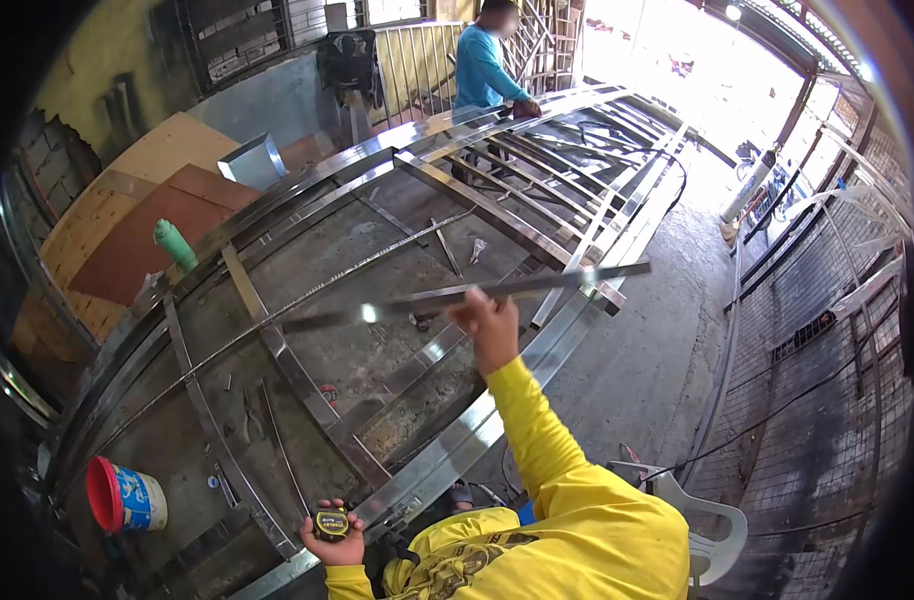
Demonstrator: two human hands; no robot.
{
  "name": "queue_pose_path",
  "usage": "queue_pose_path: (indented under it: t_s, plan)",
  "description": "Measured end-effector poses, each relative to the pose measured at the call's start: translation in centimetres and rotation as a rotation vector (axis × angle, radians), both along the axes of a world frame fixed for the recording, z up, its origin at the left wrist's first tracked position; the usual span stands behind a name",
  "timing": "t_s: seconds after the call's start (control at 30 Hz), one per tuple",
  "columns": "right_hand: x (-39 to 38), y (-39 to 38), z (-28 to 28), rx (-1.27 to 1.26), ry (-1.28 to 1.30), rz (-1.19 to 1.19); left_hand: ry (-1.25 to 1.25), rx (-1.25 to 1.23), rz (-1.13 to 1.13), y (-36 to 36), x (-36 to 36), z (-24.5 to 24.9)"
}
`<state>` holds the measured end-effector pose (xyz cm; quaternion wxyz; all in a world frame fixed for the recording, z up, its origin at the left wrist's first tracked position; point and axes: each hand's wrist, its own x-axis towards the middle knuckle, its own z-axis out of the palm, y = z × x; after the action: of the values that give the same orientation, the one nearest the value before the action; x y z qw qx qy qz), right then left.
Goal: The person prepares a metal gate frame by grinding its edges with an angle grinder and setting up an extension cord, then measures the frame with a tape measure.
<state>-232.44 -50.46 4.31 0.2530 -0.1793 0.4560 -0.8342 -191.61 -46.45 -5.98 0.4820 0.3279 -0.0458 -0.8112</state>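
Note:
My left hand (335,552) is closed around a black and yellow tape measure (332,523), low over the near edge of the metal frame (457,440). A thin dark strip (280,440) runs up and away from the tape measure's side. My right hand (487,325), slightly blurred, grips a long flat metal bar (567,281) near its middle. That bar lies slantwise across my view above the frame, its left end reaching over the frame's opening.
A person (484,65) in a blue top stands at the frame's far side. Left are a red-rimmed bucket (155,500), pliers (252,425) and a green bottle (174,243). A white plastic chair (722,520) stands at right, a wire-mesh panel (807,400) beyond it.

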Motion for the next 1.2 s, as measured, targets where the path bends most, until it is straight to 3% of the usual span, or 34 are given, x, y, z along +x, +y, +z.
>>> queue_pose_path:
  t_s: [0.1,0.27,0.6,0.9,1.2]
  plan:
    - [-2.4,-0.4,4.3,-0.068,0.064,0.015,-0.014,0.0,0.004,0.6,0.4,-0.1]
    - [-2.4,0.6,5.8,-0.061,0.033,0.084,-0.05,0.009,0.003,2.3,0.6,-0.4]
    - [1.5,0.9,-3.8,0.061,-0.079,0.174,-0.08,0.074,-0.003,4.9,0.9,-0.4]
    - [5.4,0.9,-15.3,0.124,-0.438,0.142,-0.121,0.083,0.023,5.3,1.2,-0.1]
    - [4.3,-1.3,-21.1,0.159,-0.74,-0.1,-0.114,0.087,0.036,5.2,1.4,-0.4]
